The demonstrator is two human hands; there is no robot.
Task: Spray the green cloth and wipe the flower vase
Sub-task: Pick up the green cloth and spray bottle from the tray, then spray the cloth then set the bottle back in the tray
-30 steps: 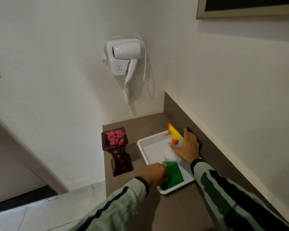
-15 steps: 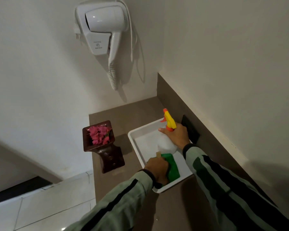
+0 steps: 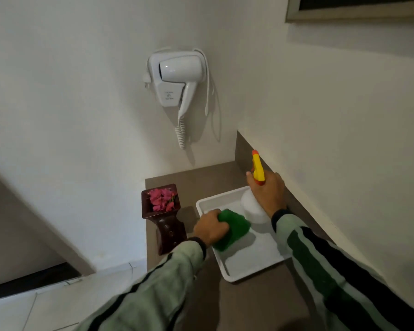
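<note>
— Both hands have risen since half a second ago: the green cloth point(image 3: 234, 226), which lay flat in the tray point(image 3: 253, 266), is now bunched up in the left hand point(image 3: 210, 226), and the spray bottle point(image 3: 255, 206) has come up off the tray floor.

— How is the left hand set?

— Fingers curled tight round one end of the cloth, the rest of it hanging free over the tray's near-left part.

— And the right hand point(image 3: 267, 191)?

— Closed round the neck of the bottle, just under the yellow and orange spray head point(image 3: 258, 168), with the forefinger stretched toward the trigger side. The white body of the bottle hangs below the palm, above the tray's far corner.

— Where is the flower vase point(image 3: 169, 226)?

— On the brown worktop point(image 3: 249, 304), left of the tray and just beside it, upright, dark brown, with pink flowers point(image 3: 161, 199) in its square mouth. Neither hand touches it. A white hair dryer point(image 3: 178, 80) hangs on the wall above.
</note>
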